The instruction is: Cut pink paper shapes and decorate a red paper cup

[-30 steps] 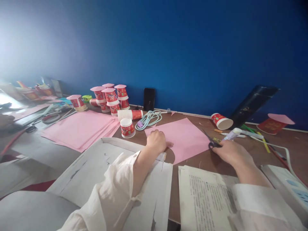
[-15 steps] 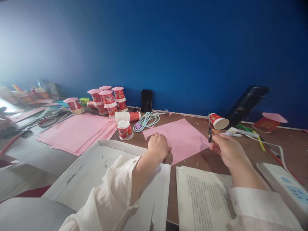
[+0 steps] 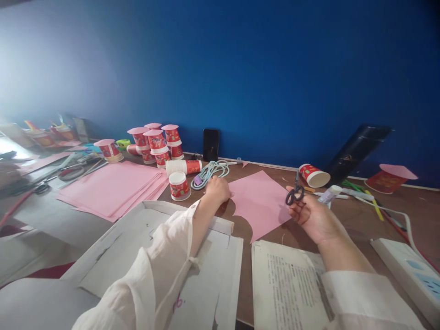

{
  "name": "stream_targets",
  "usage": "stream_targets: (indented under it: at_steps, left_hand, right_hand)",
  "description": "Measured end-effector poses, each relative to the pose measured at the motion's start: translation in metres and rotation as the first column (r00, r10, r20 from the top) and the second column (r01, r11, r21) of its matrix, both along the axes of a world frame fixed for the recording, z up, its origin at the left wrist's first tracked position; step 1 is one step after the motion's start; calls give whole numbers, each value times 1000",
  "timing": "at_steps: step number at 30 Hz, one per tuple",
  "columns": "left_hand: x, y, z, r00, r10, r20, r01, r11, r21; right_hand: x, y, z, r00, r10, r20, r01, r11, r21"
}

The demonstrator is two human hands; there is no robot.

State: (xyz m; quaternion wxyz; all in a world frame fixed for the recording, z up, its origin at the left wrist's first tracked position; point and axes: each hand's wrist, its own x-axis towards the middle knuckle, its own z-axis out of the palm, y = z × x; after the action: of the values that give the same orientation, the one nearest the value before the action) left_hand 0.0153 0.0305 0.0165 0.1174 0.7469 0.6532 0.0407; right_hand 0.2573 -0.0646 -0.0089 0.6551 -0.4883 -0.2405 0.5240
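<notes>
Near the desk's far edge, the left hand [image 3: 217,189] rests clenched on a pink sheet [image 3: 260,201]. The right hand [image 3: 311,215] grasps black scissors [image 3: 294,193], blades up.

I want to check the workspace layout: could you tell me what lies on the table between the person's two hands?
In the head view, a single pink paper sheet lies between the left hand and the right hand, which holds scissors.

Left hand [image 3: 216,189] curled, knuckles up (forearm stretched forward), right hand [image 3: 311,215] raised, palm up, fingers closed
</notes>
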Motion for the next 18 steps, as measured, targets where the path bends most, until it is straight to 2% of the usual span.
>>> stream_targets:
  at_steps: [7,12,14,16,18]
  left_hand:
    - [-3,8,-3,990,5,139,6,997,-81]
    - [-11,11,0,939,7,343,0,1000,-21]
    - [-13,12,5,848,14,530,-4,1000,-21]
    - [-16,13,12,663,29,748,-8,999,-32]
    - [-20,13,22,474,29,880,-8,1000,-29]
  right_hand:
    - [-5,-4,9,999,-36,23,36,999,20]
    - [-6,-4,10,998,-51,20,50,996,76]
    - [-4,-5,10,999,-43,24,40,992,120]
    - [-2,-6,10,999,-43,32,38,988,147]
    - [-2,-8,11,999,-42,32,36,987,157]
